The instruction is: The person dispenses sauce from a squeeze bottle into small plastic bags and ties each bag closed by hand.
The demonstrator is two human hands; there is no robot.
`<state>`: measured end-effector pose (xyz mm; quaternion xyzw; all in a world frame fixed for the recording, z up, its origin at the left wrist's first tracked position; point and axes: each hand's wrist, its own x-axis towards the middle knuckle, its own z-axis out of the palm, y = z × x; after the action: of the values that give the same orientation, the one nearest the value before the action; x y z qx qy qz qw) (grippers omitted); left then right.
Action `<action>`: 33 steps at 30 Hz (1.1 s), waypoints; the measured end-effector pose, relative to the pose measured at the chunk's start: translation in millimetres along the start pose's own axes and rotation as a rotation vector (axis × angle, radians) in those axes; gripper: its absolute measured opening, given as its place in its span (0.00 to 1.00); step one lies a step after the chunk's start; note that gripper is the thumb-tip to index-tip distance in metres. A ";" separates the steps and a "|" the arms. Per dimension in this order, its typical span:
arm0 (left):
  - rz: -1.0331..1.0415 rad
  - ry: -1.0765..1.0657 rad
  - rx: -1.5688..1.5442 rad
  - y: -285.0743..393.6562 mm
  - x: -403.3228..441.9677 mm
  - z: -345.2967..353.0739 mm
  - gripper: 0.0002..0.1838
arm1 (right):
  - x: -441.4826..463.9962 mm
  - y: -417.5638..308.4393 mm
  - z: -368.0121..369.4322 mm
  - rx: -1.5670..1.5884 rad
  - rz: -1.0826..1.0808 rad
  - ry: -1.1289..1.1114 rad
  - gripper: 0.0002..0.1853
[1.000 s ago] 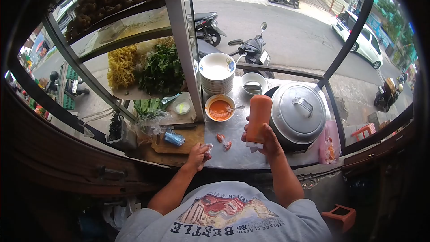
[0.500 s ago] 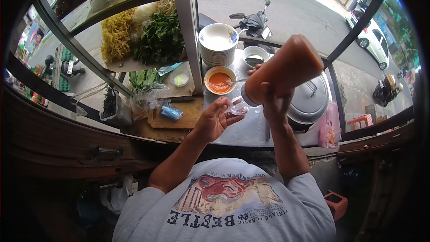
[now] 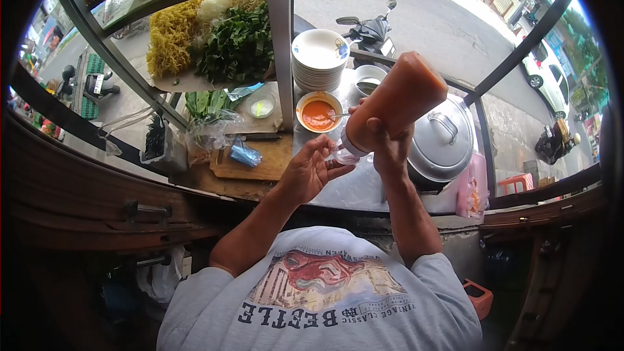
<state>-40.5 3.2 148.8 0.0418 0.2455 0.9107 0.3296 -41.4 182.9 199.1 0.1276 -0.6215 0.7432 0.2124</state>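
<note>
My right hand [image 3: 388, 146] is wrapped round a large sauce bottle [image 3: 406, 97] full of orange-red sauce. The bottle is tilted, its neck pointing down and left. A small clear plastic bag [image 3: 344, 153] is pinched in my left hand [image 3: 314, 168], its mouth at the bottle's neck. The bottle's tip is hidden in or behind the bag. Just beyond my hands stands a bowl of orange-red sauce [image 3: 319, 112] with a spoon [image 3: 339, 116] in it.
A plate stack [image 3: 320, 58] stands behind the sauce bowl. The lidded pot [image 3: 441, 140] is at the right, beside a pink container [image 3: 471, 185]. To the left are a cutting board [image 3: 273, 159], blue plastic packet [image 3: 246, 153], noodles [image 3: 170, 42] and chopped greens [image 3: 237, 52].
The bottle has come down and left, so its neck now meets the plastic bag in my left hand. My left hand has stayed nearly in place.
</note>
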 end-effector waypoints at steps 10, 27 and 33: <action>-0.033 -0.022 -0.034 -0.6 4.0 -3.9 0.15 | -1.8 25.1 -12.7 -0.087 -0.022 0.030 0.29; -0.010 0.008 -0.097 -6.6 2.1 -31.1 0.14 | 19.7 -3.5 -26.9 0.297 0.527 0.078 0.39; 0.122 0.207 -0.124 7.2 -44.1 -91.6 0.17 | 32.5 -9.4 -83.4 -0.785 0.669 -0.210 0.38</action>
<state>-32.1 -67.4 75.7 -0.0580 0.2183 0.9419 0.2487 -59.2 270.9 205.8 -0.0933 -0.8779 0.4646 -0.0683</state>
